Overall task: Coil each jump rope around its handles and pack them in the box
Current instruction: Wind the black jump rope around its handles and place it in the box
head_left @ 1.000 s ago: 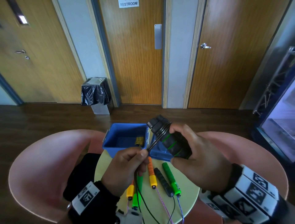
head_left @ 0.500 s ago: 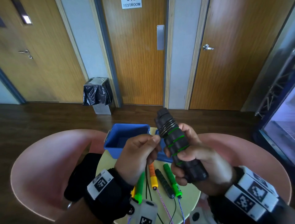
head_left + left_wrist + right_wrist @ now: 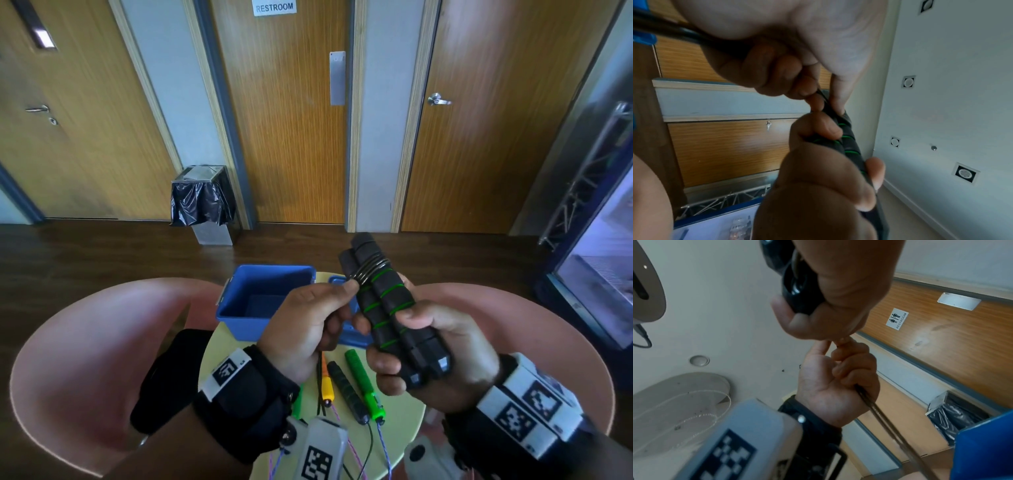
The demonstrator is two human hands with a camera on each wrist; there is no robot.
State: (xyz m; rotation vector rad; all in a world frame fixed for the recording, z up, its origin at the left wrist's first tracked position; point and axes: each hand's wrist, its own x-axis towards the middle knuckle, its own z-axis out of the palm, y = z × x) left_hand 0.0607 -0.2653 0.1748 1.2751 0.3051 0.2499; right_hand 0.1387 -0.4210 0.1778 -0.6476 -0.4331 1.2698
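My right hand (image 3: 421, 346) grips a pair of black jump-rope handles with green rings (image 3: 383, 305), held together and tilted up over the table. Several turns of black rope (image 3: 371, 269) wrap their upper part. My left hand (image 3: 308, 322) pinches that rope right beside the handles, and the doubled rope (image 3: 896, 431) runs down through its fist. The open blue box (image 3: 267, 301) stands behind my hands, its inside mostly hidden. On the yellow-green round table (image 3: 219, 346) lie more handles: an orange and yellow one (image 3: 327, 387), a black one (image 3: 347, 394) and a green one (image 3: 364, 387).
The blue box lid (image 3: 346, 329) lies right of the box, largely hidden by my hands. Pink chairs (image 3: 85, 342) curve round both sides of the table. Thin ropes (image 3: 380, 448) trail off the near table edge. A bin with a black bag (image 3: 202, 202) stands by the far doors.
My right hand has turned the handles from lying sideways to pointing up and away. My left hand has risen from below them to their side, keeping hold of the rope.
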